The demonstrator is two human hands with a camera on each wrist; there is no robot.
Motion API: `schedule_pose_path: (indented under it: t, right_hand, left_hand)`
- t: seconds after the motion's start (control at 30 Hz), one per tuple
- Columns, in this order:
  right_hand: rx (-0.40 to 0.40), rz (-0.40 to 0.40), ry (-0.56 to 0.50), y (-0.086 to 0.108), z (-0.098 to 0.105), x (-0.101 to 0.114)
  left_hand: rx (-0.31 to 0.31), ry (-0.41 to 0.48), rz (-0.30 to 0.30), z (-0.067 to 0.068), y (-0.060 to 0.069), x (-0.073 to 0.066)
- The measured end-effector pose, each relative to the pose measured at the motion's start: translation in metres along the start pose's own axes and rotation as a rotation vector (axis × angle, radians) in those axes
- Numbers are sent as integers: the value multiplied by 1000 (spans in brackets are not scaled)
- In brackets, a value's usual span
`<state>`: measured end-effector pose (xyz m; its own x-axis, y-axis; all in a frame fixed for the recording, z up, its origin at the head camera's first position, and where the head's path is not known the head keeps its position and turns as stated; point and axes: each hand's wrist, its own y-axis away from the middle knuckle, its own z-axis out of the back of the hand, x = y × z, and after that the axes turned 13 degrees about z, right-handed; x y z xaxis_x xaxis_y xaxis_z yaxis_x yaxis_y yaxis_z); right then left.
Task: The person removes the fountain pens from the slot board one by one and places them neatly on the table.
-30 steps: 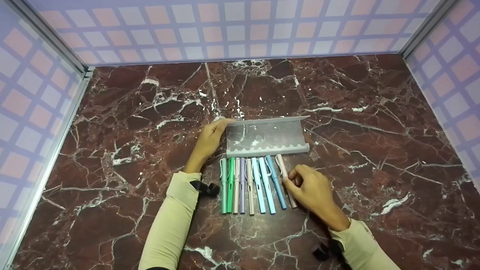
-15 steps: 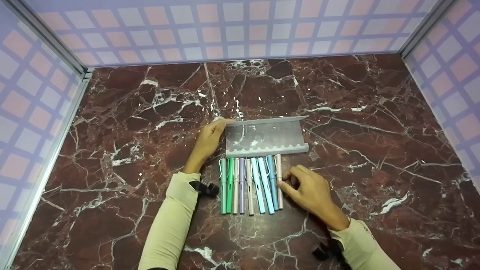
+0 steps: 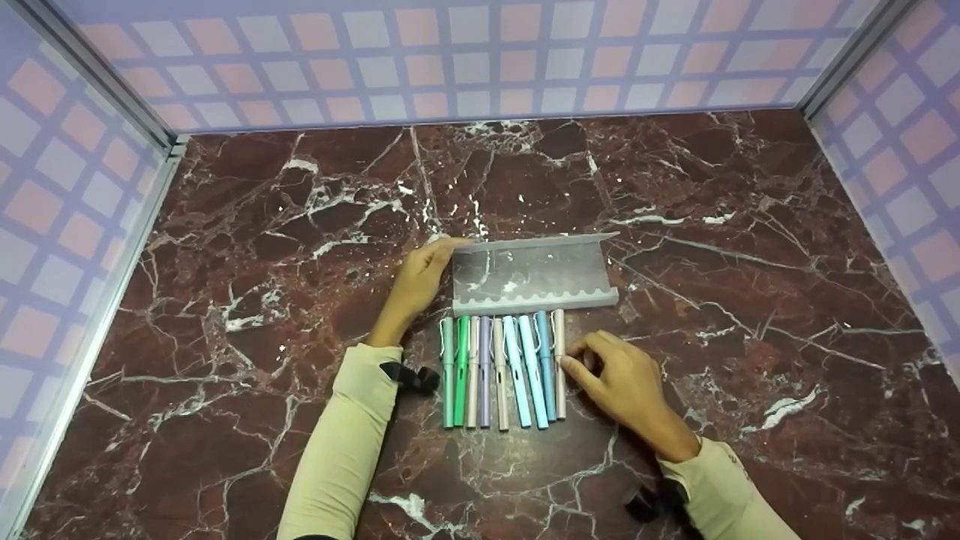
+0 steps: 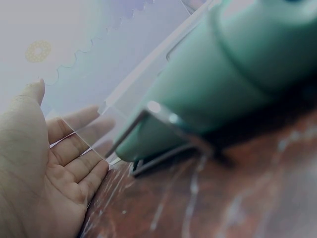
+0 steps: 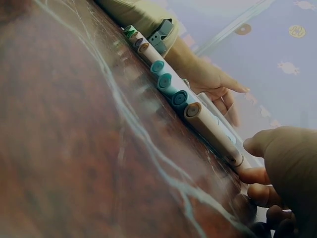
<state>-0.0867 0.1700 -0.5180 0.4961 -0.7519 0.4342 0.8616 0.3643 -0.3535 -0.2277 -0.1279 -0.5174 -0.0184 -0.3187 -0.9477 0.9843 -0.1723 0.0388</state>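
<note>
My left hand holds the left end of a clear plastic pen case with a scalloped strip. In the left wrist view its fingers show partly through the plastic. Several capped pens lie side by side before the case: a dull green pen at left, then bright green, beige, purple and light blue ones, and a blue pen. A pinkish-beige pen ends the row at right. My right hand touches that pen's right side with loosely bent fingers; its lower fingers are partly hidden.
A dark red marble-patterned tabletop lies under everything. Checked panels stand at the back and both sides. Black wrist devices sit on both sleeves, the left device close to the leftmost pen.
The pinkish-beige pen, tilted and apart a second ago, has moved left with my right hand and straightened against the blue pen, which also shifted left. My left hand and the case stay put.
</note>
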Motion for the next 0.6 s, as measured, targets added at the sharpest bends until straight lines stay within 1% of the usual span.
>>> schedule_pose_path:
  t: [0.17, 0.2, 0.23, 0.43, 0.47, 0.6]
  right_hand:
    - [-10, 5, -11, 0, 0, 0]
    - [-8, 3, -14, -1, 0, 0]
    - [-6, -1, -17, -1, 0, 0]
    - [-2, -31, -40, -1, 0, 0]
    - [-8, -32, -44, -1, 0, -1]
    - [-29, -47, -72, -2, -2, -4]
  left_hand:
    - [3, 38, -34, 0, 0, 2]
    - [1, 42, -34, 0, 0, 2]
    - [0, 45, -30, 0, 3, -3]
    - [-5, 37, -24, 0, 4, -3]
    - [-8, 33, -29, 0, 1, 2]
    - [-10, 39, -20, -1, 1, 3]
